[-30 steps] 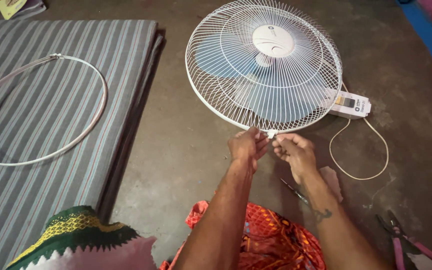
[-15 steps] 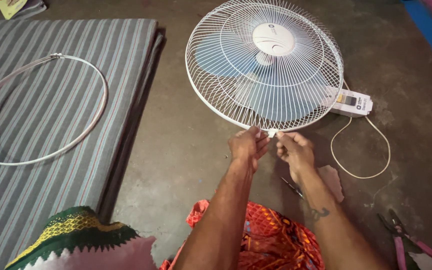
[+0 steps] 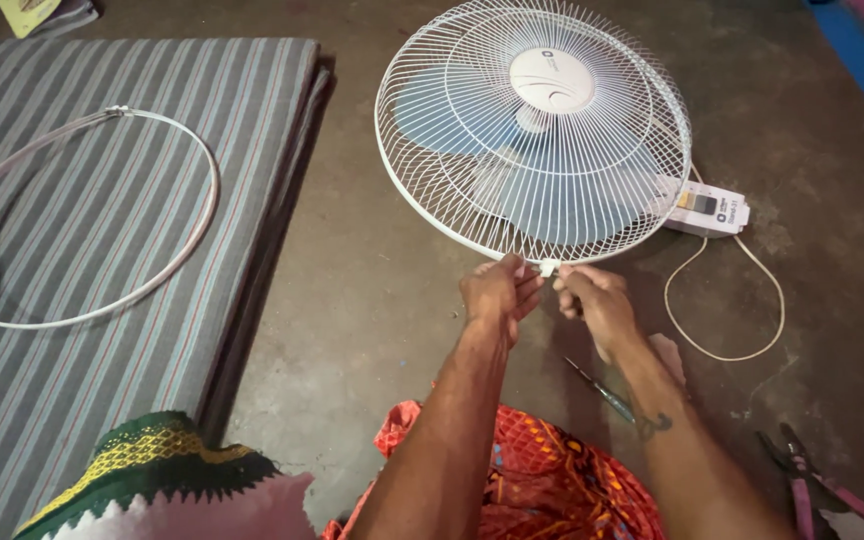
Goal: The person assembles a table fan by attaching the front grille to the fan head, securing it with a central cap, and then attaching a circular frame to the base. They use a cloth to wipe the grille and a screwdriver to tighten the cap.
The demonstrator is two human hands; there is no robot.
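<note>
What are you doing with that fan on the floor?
A person sits on the floor with a white fan lying face up in front of them. Their left hand and right hand both pinch at a small white clip on the near edge of its wire cage. A screwdriver lies by the right arm, pliers farther right. A thin white ring lies on the striped mat to the left.

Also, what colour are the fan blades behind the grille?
Pale blue fan blades behind a white grille, head view.
</note>
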